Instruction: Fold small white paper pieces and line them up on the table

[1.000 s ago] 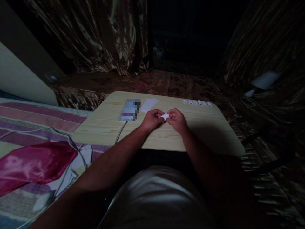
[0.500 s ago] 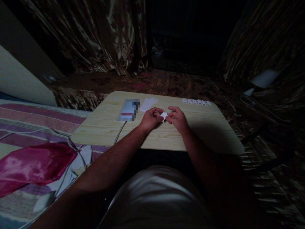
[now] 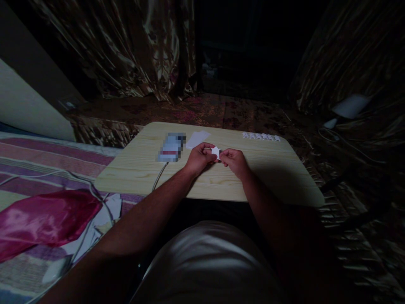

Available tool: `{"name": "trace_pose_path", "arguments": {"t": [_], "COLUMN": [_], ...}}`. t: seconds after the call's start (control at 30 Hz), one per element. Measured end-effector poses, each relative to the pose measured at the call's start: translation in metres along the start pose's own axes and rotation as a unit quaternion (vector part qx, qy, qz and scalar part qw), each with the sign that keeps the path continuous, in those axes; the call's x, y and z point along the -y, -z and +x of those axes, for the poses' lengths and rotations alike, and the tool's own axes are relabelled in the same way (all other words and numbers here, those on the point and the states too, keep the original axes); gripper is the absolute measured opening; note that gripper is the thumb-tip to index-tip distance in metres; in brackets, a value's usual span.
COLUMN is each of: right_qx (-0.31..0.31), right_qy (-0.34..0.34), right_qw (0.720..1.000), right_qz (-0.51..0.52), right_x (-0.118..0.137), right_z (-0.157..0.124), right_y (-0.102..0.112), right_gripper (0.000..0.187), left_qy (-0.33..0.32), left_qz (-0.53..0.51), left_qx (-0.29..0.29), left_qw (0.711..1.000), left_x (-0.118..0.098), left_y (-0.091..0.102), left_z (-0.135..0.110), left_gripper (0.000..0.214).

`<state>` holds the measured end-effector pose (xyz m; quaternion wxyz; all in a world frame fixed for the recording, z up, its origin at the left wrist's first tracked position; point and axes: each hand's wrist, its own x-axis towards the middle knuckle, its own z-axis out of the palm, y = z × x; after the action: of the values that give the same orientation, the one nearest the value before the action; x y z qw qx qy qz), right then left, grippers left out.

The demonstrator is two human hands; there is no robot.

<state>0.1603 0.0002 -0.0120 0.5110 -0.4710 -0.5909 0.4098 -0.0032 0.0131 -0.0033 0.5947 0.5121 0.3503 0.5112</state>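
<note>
Between my hands is a small folded piece of white paper (image 3: 215, 152), held just above the wooden table (image 3: 218, 185). My left hand (image 3: 200, 159) pinches its left side between thumb and fingers. From the right, my right hand (image 3: 233, 161) pinches the opposite edge, its fingers closed together. The fine folds are too small and dim to make out. Farther back on the table, flat white paper sheets (image 3: 198, 138) lie beyond my left hand. A row of several small folded white paper pieces (image 3: 261, 136) stands near the far right edge.
A blurred-out phone-like device (image 3: 172, 147) with a cable (image 3: 159, 177) lies on the table's left side. Left of the table, a striped bed cover (image 3: 63, 162) bears a shiny pink cloth (image 3: 53, 217). A lamp (image 3: 351, 105) stands beyond the right side, in a dim room.
The folded paper has turned between my hands and shows a different outline. My right hand's raised fingers have curled in toward it. My left hand has hardly moved.
</note>
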Motion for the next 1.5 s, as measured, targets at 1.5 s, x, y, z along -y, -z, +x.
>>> {"name": "trace_pose_path", "arguments": {"t": [1.5], "right_qx": [0.0], "right_qy": [0.059], "right_qw": [0.996], "right_qz": [-0.068], "right_x": [-0.011], "right_z": [0.002], "right_y": [-0.005], "right_gripper": [0.016], "left_qy": [-0.013], "left_qz": [0.014], "left_qx": [-0.01], "left_qw": [1.0], "left_x": [0.002], "left_y": [-0.001], "left_z": [0.0], "left_gripper": [0.046]}}
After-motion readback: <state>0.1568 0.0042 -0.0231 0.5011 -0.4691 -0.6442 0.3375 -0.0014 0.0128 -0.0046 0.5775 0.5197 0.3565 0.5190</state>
